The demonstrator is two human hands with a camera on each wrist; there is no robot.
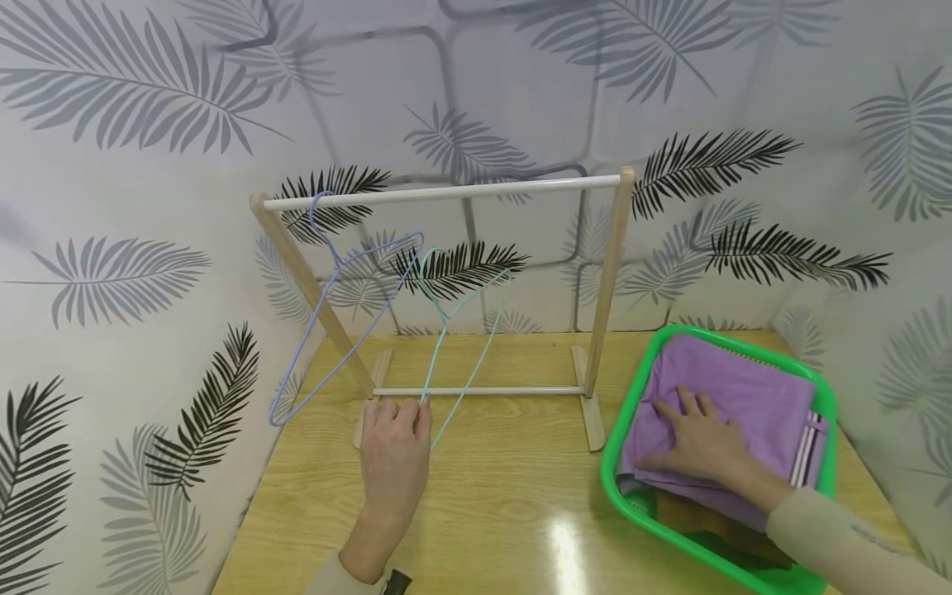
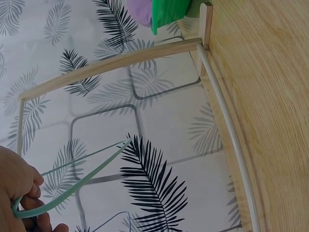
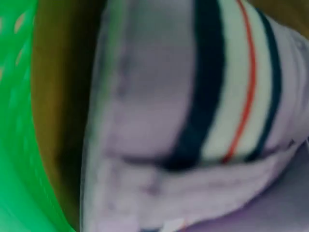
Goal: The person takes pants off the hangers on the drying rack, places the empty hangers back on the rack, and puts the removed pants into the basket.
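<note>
My left hand [image 1: 394,450] grips the lower corner of a mint-green clothes hanger [image 1: 434,355] in front of the wooden rack. In the left wrist view the hanger [image 2: 77,186] runs away from the curled fingers. Spread flat, my right hand [image 1: 699,438] rests on a folded purple garment [image 1: 766,392] in a green basket [image 1: 608,471]. The right wrist view is filled by lilac cloth with dark, white and red stripes [image 3: 231,87], close up and blurred; the right hand is not seen there.
A small rack with a white top rail [image 1: 476,191] stands at the table's back, near a leaf-patterned wall. From the rail's left end hangs a blue hanger [image 1: 318,310]. Brown cloth [image 1: 692,514] lies under the purple garment. The wooden table [image 1: 491,512] extends in front.
</note>
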